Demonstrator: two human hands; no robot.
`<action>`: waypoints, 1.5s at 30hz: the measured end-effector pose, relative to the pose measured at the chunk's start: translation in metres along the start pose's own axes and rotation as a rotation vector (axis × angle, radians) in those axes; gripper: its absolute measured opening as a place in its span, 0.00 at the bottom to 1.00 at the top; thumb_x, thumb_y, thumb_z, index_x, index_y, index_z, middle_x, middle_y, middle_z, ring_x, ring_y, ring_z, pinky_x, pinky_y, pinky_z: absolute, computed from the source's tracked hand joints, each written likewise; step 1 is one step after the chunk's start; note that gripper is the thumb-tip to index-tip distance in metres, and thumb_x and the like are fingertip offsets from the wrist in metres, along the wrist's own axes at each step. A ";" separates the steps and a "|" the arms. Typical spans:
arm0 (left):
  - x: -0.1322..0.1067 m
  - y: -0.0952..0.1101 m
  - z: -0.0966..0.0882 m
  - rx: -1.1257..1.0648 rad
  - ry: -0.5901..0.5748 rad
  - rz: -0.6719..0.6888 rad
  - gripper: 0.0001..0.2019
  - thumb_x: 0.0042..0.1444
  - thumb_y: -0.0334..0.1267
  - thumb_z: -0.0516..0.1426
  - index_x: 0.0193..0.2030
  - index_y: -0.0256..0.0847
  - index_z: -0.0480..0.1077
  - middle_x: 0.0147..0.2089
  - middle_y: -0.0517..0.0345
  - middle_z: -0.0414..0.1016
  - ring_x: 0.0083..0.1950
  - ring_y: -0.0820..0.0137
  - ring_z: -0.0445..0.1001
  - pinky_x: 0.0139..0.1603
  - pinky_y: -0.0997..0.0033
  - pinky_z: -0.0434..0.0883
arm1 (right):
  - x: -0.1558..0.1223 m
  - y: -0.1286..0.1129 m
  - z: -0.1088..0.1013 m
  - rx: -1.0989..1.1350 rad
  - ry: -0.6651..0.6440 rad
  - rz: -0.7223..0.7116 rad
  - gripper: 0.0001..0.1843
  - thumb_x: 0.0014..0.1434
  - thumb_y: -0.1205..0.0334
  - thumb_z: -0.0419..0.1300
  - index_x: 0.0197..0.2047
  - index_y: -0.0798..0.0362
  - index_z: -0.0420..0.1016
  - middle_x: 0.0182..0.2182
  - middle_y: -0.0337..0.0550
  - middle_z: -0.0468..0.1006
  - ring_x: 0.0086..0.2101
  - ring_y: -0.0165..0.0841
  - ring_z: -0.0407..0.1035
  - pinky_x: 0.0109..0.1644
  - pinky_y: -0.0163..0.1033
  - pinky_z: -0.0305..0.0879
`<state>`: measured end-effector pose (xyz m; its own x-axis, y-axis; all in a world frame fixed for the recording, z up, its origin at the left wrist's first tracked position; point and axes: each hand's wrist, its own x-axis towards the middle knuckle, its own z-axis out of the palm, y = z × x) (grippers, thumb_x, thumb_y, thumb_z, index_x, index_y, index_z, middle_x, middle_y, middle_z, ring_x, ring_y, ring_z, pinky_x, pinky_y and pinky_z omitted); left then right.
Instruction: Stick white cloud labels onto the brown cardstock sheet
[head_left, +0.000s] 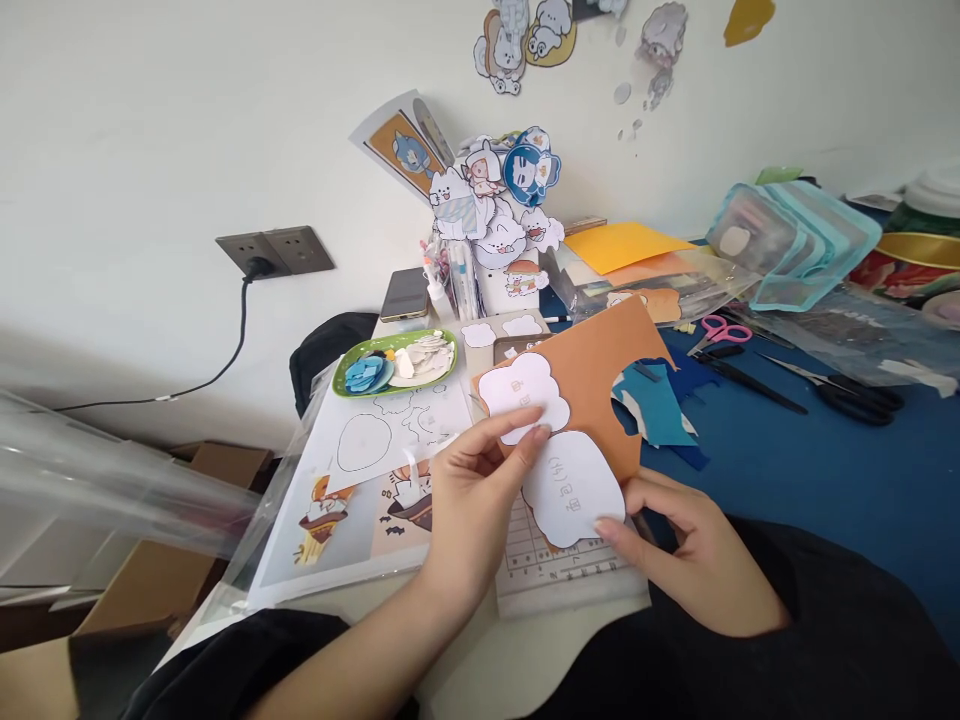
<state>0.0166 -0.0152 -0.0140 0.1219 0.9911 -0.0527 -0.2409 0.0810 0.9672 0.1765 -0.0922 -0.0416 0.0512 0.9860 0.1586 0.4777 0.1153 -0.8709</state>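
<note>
An orange-brown paper sheet (592,360), with a rounded piece cut out of its right edge, is held up before me. Against it lie a white cloud-shaped paper cutout (517,395) and a rounded white paper cutout (574,485), both with pencilled characters. My left hand (476,480) pinches the paper where the two cutouts meet, thumb and forefinger together. At the lower right edge, my right hand (694,550) grips the rounded cutout and the sheet behind it. Below them lies a printed paper pad (570,585), partly covered.
Left are a green tray (341,380) of paper scraps and line drawings (364,440). Pink-handled scissors (726,332), black scissors (851,395) and a dark pen-like knife (757,385) lie right on the blue surface. A phone (405,293) and paper figures (499,240) stand behind.
</note>
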 end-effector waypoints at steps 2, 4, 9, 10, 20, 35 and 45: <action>0.000 0.001 0.000 0.007 0.000 0.010 0.07 0.46 0.37 0.67 0.35 0.49 0.81 0.18 0.67 0.64 0.21 0.79 0.61 0.21 0.80 0.64 | 0.000 0.000 0.000 -0.003 -0.008 0.001 0.15 0.60 0.56 0.58 0.24 0.51 0.67 0.23 0.38 0.68 0.27 0.32 0.64 0.29 0.38 0.57; -0.001 0.002 0.000 0.016 0.001 0.017 0.07 0.47 0.37 0.67 0.35 0.49 0.81 0.17 0.67 0.62 0.20 0.80 0.58 0.20 0.81 0.63 | 0.000 0.000 -0.001 -0.006 -0.014 0.009 0.15 0.60 0.55 0.58 0.24 0.51 0.67 0.23 0.38 0.68 0.27 0.32 0.64 0.30 0.38 0.57; -0.001 0.002 0.000 0.012 0.007 0.005 0.08 0.46 0.37 0.68 0.35 0.49 0.80 0.18 0.68 0.59 0.20 0.81 0.57 0.19 0.83 0.61 | 0.001 -0.001 -0.001 0.008 -0.024 0.035 0.15 0.60 0.54 0.58 0.24 0.51 0.68 0.25 0.38 0.69 0.28 0.32 0.65 0.30 0.38 0.57; -0.001 0.002 0.000 0.006 0.006 0.002 0.08 0.45 0.37 0.68 0.35 0.49 0.80 0.18 0.67 0.61 0.21 0.81 0.58 0.20 0.83 0.62 | 0.001 -0.001 -0.001 0.010 -0.025 0.036 0.15 0.60 0.54 0.58 0.24 0.51 0.68 0.25 0.38 0.69 0.28 0.32 0.65 0.30 0.38 0.57; 0.000 0.000 -0.001 0.009 -0.022 -0.005 0.08 0.47 0.38 0.67 0.36 0.47 0.79 0.21 0.65 0.68 0.23 0.78 0.64 0.23 0.80 0.65 | 0.001 -0.004 -0.001 0.038 -0.001 0.008 0.15 0.60 0.55 0.58 0.24 0.50 0.70 0.23 0.37 0.68 0.26 0.31 0.64 0.31 0.37 0.59; 0.022 0.025 -0.023 0.195 -0.442 -0.148 0.08 0.57 0.35 0.59 0.41 0.45 0.79 0.43 0.54 0.81 0.37 0.70 0.78 0.34 0.76 0.75 | 0.000 0.005 0.001 0.026 0.027 0.032 0.19 0.61 0.53 0.56 0.21 0.51 0.65 0.22 0.38 0.66 0.27 0.32 0.62 0.31 0.38 0.57; 0.025 0.045 -0.029 0.335 -0.606 -0.137 0.16 0.53 0.32 0.61 0.50 0.47 0.76 0.29 0.57 0.76 0.25 0.73 0.70 0.25 0.76 0.70 | -0.002 0.009 0.002 0.046 0.039 0.034 0.19 0.62 0.52 0.55 0.22 0.51 0.63 0.23 0.39 0.68 0.27 0.32 0.64 0.30 0.38 0.58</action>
<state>-0.0189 0.0161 0.0214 0.6679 0.7336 -0.1257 0.1127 0.0673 0.9913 0.1788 -0.0929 -0.0502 0.1014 0.9840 0.1463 0.4345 0.0885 -0.8963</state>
